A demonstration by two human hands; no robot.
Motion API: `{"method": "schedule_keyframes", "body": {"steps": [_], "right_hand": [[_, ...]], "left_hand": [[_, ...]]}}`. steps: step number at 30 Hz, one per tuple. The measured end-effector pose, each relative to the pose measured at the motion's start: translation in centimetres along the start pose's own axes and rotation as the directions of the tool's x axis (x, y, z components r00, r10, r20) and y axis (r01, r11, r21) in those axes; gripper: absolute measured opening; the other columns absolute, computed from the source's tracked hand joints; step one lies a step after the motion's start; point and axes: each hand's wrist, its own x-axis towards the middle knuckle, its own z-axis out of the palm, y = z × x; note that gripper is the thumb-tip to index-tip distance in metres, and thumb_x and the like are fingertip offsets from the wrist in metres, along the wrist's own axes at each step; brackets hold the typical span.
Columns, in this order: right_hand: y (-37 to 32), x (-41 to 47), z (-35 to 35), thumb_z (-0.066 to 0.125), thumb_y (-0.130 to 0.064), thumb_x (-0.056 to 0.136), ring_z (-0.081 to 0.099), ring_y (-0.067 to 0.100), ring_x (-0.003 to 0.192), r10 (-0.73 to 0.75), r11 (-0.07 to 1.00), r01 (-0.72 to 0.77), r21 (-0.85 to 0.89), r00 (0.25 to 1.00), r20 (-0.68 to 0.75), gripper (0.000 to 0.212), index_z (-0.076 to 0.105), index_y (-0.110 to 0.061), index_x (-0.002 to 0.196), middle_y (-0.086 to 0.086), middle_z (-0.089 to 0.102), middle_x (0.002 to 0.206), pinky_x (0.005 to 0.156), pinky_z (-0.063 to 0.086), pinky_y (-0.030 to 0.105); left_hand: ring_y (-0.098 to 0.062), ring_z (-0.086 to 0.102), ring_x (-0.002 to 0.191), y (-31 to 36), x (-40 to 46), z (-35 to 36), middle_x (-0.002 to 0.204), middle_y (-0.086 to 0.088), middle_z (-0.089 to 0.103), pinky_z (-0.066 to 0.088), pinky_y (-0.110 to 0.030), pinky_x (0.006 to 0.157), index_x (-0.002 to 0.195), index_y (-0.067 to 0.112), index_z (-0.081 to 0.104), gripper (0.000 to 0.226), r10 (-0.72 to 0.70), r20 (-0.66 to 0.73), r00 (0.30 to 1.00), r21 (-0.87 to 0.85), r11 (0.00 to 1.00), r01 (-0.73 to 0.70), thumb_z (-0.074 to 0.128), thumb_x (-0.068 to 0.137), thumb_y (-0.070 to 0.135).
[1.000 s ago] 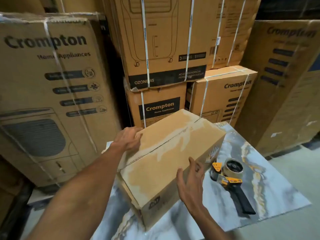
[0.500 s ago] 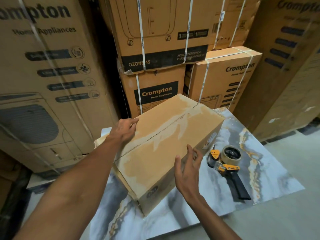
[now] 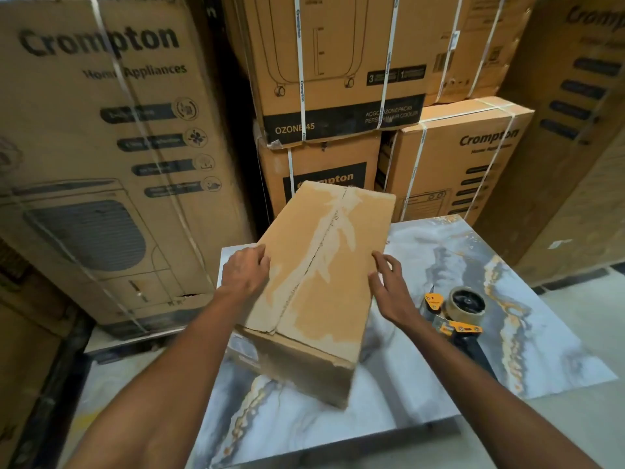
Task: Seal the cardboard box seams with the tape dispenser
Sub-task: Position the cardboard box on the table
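From your head camera, your left hand (image 3: pixel 245 272) and right hand (image 3: pixel 392 289) press relaxed, spread fingers against the long sides of the cardboard box (image 3: pixel 321 282) on the marble table (image 3: pixel 507 360). Its top seam (image 3: pixel 316 262) looks untaped (old residue patches show); the tape dispenser (image 3: pixel 458 314) lies near the table's right edge, just beside your right wrist.

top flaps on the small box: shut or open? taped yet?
Shut, not taped. The cardboard box shows both flaps flat, meeting at a bare centre seam; the tape dispenser lies untouched on the table.
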Motion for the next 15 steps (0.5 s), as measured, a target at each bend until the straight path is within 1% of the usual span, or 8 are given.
{"method": "schedule_keyframes", "body": {"steps": [2,4,6,8,9,12,13,15], "right_hand": [[0.3,1.1,-0.8,0.034,-0.041,0.095,0.043,0.028,0.135,-0.005,1.000,0.005,0.000,0.999,0.052,0.064,0.036,-0.012,0.153,0.012,0.032,0.152,0.105,0.032,0.028],[0.5,1.9,-1.8,0.036,-0.038,0.098,0.041,0.027,0.137,-0.029,0.999,0.031,-0.021,0.995,0.093,0.059,0.037,-0.014,0.153,0.012,0.035,0.153,0.106,0.029,0.027],[0.7,2.5,-2.6,0.040,-0.026,0.105,0.038,0.026,0.141,-0.030,0.998,0.037,-0.052,0.991,0.127,0.049,0.038,-0.015,0.153,0.012,0.038,0.154,0.108,0.026,0.026],[0.8,2.9,-3.2,0.040,-0.017,0.107,0.036,0.027,0.141,-0.022,0.995,0.035,-0.091,0.989,0.144,0.046,0.038,-0.012,0.153,0.013,0.040,0.154,0.106,0.025,0.023],[0.7,3.0,-3.4,0.041,-0.018,0.107,0.036,0.028,0.141,-0.013,0.995,0.028,-0.100,0.989,0.145,0.046,0.038,-0.012,0.153,0.014,0.041,0.152,0.107,0.026,0.025],[-0.2,2.2,-3.4,0.048,-0.027,0.102,0.040,0.029,0.137,0.040,0.996,-0.037,-0.077,0.998,0.048,0.048,0.044,-0.016,0.148,0.016,0.047,0.145,0.110,0.039,0.044],[-0.7,1.6,-3.3,0.052,-0.027,0.100,0.043,0.027,0.134,0.060,0.996,-0.060,-0.069,0.998,-0.003,0.047,0.047,-0.018,0.146,0.015,0.048,0.141,0.108,0.042,0.047],[-1.6,0.3,-3.0,0.059,-0.026,0.095,0.049,0.026,0.126,0.079,0.992,-0.084,-0.092,0.995,-0.058,0.048,0.051,-0.017,0.142,0.013,0.050,0.138,0.105,0.045,0.043]], "left_hand": [[-0.041,0.061,0.095,0.2,-1.0,0.4,0.101,-0.016,0.069,0.051,-0.046,0.076,0.106,0.016,0.063,0.026,-0.031,-0.029,0.999,0.020,0.999,0.032,0.044,0.101,0.033],[-0.040,0.060,0.092,0.5,-2.2,1.0,0.099,-0.015,0.068,0.051,-0.045,0.075,0.102,0.016,0.063,0.027,-0.074,-0.062,0.995,-0.006,0.997,0.074,0.043,0.101,0.034],[-0.040,0.059,0.093,0.9,-3.3,1.3,0.099,-0.014,0.068,0.048,-0.043,0.074,0.098,0.016,0.063,0.027,-0.125,-0.065,0.990,-0.067,0.990,0.121,0.045,0.099,0.036],[-0.039,0.059,0.099,1.3,-4.1,1.4,0.105,-0.011,0.068,0.050,-0.043,0.080,0.108,0.019,0.064,0.032,-0.183,-0.044,0.982,-0.135,0.975,0.176,0.047,0.095,0.043],[-0.038,0.059,0.103,1.5,-4.5,1.2,0.109,-0.010,0.067,0.051,-0.045,0.085,0.116,0.021,0.062,0.039,-0.211,-0.029,0.977,-0.173,0.964,0.203,0.048,0.091,0.047],[-0.034,0.053,0.118,1.5,-4.6,0.8,0.125,-0.007,0.054,0.046,-0.047,0.097,0.141,0.027,0.046,0.055,-0.226,0.022,0.974,-0.263,0.939,0.223,0.051,0.090,0.047],[-0.033,0.050,0.122,1.3,-4.4,0.7,0.130,-0.006,0.050,0.045,-0.047,0.099,0.147,0.029,0.040,0.059,-0.201,0.047,0.979,-0.284,0.936,0.205,0.050,0.091,0.046],[-0.031,0.045,0.131,0.9,-3.6,0.8,0.143,-0.006,0.044,0.042,-0.046,0.105,0.154,0.030,0.033,0.063,-0.142,0.117,0.983,-0.310,0.935,0.172,0.048,0.095,0.045]]}}
